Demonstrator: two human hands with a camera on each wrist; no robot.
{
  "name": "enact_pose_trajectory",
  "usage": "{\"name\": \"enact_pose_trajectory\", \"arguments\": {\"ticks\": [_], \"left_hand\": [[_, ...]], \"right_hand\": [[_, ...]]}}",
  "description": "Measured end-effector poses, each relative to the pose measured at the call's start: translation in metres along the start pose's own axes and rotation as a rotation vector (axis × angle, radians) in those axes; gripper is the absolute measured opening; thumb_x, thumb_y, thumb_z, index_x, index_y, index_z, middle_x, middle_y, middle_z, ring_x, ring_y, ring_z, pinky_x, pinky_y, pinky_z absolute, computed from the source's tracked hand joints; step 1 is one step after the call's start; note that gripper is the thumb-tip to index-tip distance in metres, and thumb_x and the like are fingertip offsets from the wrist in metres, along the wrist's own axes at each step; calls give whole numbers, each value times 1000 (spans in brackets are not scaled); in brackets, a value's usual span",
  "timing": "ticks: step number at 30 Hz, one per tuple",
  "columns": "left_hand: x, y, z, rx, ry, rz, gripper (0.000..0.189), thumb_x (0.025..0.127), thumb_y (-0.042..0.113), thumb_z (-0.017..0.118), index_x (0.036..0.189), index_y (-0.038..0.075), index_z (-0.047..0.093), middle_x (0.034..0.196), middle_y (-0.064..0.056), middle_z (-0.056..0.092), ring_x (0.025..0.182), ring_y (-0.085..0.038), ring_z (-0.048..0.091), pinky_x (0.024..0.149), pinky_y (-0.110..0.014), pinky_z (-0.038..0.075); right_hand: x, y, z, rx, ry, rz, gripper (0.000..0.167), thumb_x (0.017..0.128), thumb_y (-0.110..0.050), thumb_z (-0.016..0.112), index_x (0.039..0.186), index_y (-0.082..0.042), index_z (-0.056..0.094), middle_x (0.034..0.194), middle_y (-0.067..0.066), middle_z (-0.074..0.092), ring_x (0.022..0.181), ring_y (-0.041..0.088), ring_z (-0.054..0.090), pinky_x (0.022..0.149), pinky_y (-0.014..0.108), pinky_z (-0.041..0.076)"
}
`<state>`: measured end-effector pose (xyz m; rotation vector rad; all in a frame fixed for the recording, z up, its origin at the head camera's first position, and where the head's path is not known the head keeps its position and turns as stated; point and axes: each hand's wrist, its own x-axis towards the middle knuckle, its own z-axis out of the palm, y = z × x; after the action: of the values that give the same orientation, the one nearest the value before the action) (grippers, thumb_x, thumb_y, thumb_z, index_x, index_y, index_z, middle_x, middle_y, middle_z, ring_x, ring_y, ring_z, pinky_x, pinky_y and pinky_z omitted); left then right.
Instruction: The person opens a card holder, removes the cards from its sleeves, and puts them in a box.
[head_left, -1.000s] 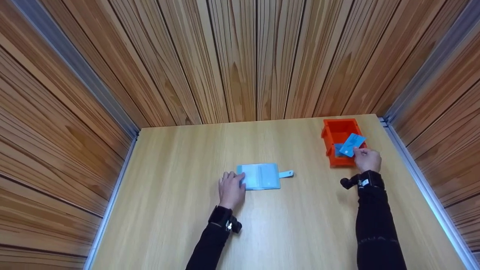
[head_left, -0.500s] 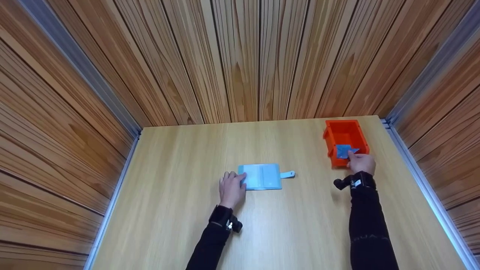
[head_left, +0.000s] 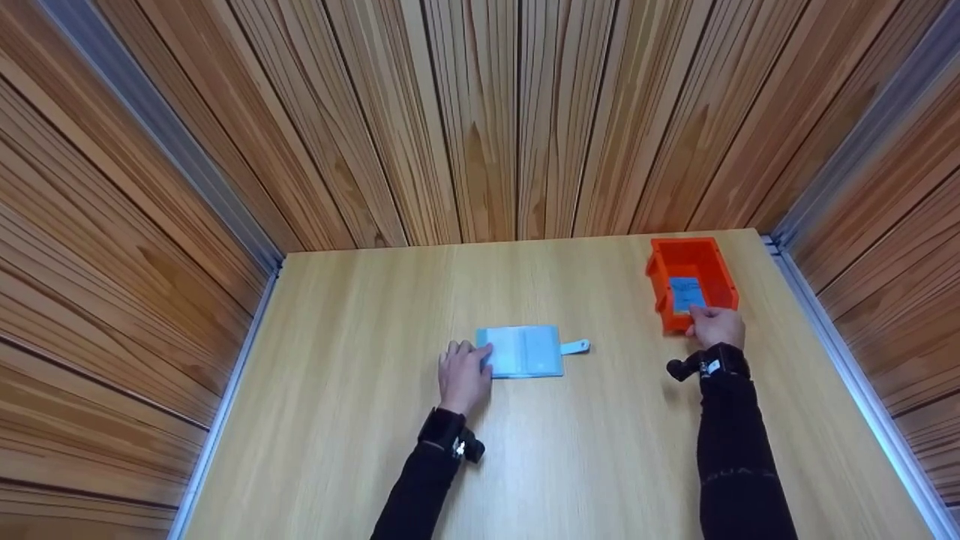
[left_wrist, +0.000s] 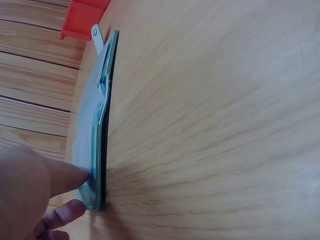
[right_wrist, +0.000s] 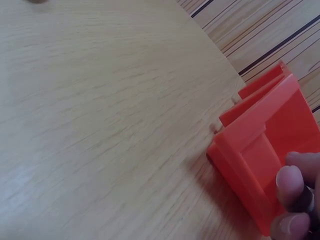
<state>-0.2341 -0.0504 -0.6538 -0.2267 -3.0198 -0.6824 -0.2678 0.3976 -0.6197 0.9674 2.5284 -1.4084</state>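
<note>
A light-blue card holder (head_left: 523,352) lies unfolded on the table, its snap strap (head_left: 575,346) pointing right. My left hand (head_left: 461,379) rests at its left edge, thumb and forefinger pressing on the cover; in the left wrist view, fingertips (left_wrist: 75,177) touch that end. At the right, my right hand (head_left: 718,328) reaches over the near end of an orange bin (head_left: 694,255). Its thumb and fingers pinch the near edge of a blue card (head_left: 685,292) inside the bin. In the right wrist view the curled fingers (right_wrist: 290,182) are at the bin, the card hidden.
The wooden table (head_left: 585,450) is bounded by plank walls (head_left: 480,150) at the back and sides. Metal rails (head_left: 847,375) run along the side edges. The orange bin stands near the back right corner.
My right hand has lowered a blue card into the bin and shifted slightly left. Only one card outline shows there now, turned straighter. The left hand and card holder stay put.
</note>
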Motion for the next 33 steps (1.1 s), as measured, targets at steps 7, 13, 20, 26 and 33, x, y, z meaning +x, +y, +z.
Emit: {"name": "enact_pose_trajectory", "arguments": {"ticks": [7,13,20,26,33], "left_hand": [[-1,-1,1,-5,8,0,39,95,23,74,134,20,71,110,-6,68,98,-22,52,83,-36,38],[0,-4,-1,3,20,-6,38,97,23,72,134,20,71,112,-6,68,100,-23,53,84,-37,38],[1,-7,0,18,5,-21,39,97,24,72,136,22,69,113,-3,68,98,-21,50,83,-35,36],[0,-3,3,12,-21,-15,40,97,26,72,137,23,68,115,-3,68,101,-21,51,86,-36,38],[0,-2,2,-9,-19,-8,41,97,25,72,138,22,68,115,-3,68,101,-21,51,86,-36,39]], "right_hand": [[-13,-14,14,24,207,-190,47,106,-38,56,137,-4,65,99,16,74,91,27,66,75,30,44],[-40,-51,60,-71,155,-593,34,104,-30,62,127,-7,73,100,20,74,88,33,65,73,35,48],[-77,-70,128,-354,-319,-679,47,97,-36,72,140,-18,66,88,1,66,72,18,59,68,33,47],[-84,-61,161,-598,-396,-703,78,90,-46,80,156,-17,48,87,-3,59,74,15,53,72,31,41],[-82,-55,167,-693,-383,-753,80,88,-49,80,155,-19,48,83,-1,49,75,18,45,70,33,35]]}}
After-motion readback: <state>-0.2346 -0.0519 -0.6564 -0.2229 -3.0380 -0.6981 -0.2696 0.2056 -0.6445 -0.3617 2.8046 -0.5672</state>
